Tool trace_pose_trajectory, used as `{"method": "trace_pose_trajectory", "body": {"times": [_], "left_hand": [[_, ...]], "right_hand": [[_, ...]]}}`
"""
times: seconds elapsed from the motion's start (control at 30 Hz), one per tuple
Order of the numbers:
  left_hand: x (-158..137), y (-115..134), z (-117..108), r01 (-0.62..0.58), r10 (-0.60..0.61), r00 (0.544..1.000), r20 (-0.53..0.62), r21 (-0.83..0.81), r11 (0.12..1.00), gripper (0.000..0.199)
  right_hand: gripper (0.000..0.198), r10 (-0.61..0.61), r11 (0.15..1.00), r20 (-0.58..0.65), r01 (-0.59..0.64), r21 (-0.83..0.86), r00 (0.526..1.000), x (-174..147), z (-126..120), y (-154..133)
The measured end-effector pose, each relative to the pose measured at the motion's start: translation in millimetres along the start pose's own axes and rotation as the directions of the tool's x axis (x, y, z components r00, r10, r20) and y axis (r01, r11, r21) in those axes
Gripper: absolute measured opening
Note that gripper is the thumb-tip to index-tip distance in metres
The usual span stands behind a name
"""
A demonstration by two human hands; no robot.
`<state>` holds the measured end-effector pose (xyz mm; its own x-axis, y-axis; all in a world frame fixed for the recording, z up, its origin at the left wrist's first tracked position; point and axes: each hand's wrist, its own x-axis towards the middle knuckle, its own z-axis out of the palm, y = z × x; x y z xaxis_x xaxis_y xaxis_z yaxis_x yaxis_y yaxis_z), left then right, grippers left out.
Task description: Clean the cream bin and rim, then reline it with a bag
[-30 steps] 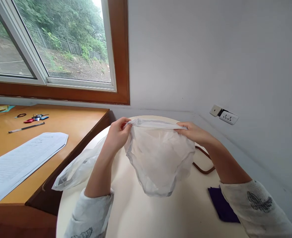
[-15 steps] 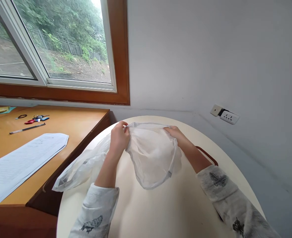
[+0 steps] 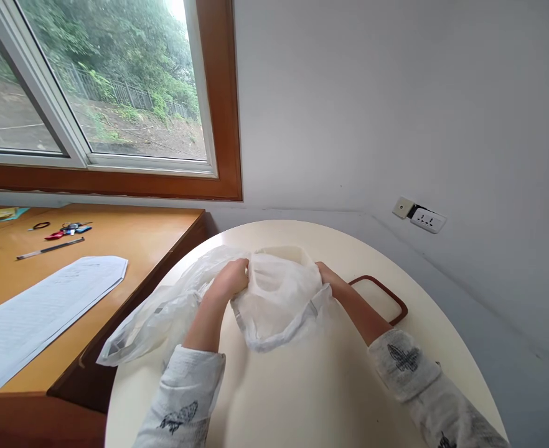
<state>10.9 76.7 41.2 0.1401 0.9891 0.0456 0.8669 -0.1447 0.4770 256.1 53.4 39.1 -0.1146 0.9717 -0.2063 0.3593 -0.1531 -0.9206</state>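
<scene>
A thin, see-through white plastic bag is stretched between my two hands over the round cream table. Its mouth faces me, and a loose edge sags toward the front. My left hand is closed on the bag's left side, fingertips partly hidden. On the opposite side my right hand grips the rim, with most of its fingers behind the film. More crumpled clear plastic spreads under and left of my left forearm, partly past the table's edge; whether it joins the held bag I cannot tell.
A brown rounded frame lies on the table beyond my right forearm. The wooden desk at left carries papers, a pen and keys. Wall sockets are at right, a window at upper left.
Both hands have come down and nearer to me with the bag, whose front edge is now more folded. More of the brown frame shows past my right forearm.
</scene>
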Motion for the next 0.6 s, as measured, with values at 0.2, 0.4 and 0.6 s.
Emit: {"method": "trace_pose_trajectory", "body": {"times": [0.2, 0.4, 0.6], "left_hand": [[-20.3, 13.2, -33.5, -0.114, 0.118, 0.986, -0.121, 0.036, 0.993, 0.042], [-49.5, 56.1, -56.9, -0.512, 0.513, 0.854, 0.088, -0.027, 0.858, 0.056], [-49.7, 71.2, -53.9, -0.612, 0.585, 0.777, 0.232, 0.062, 0.788, 0.052]], "right_hand": [[0.023, -0.084, 0.992, -0.039, 0.08, -0.094, 0.996, 8.6, -12.0, 24.7], [0.055, -0.227, 0.967, -0.288, 0.182, -0.176, 0.93, 19.7, -35.3, 27.4], [0.023, -0.671, 0.739, -0.18, 0.628, -0.242, 0.72, -14.9, -27.1, -4.1]]}}
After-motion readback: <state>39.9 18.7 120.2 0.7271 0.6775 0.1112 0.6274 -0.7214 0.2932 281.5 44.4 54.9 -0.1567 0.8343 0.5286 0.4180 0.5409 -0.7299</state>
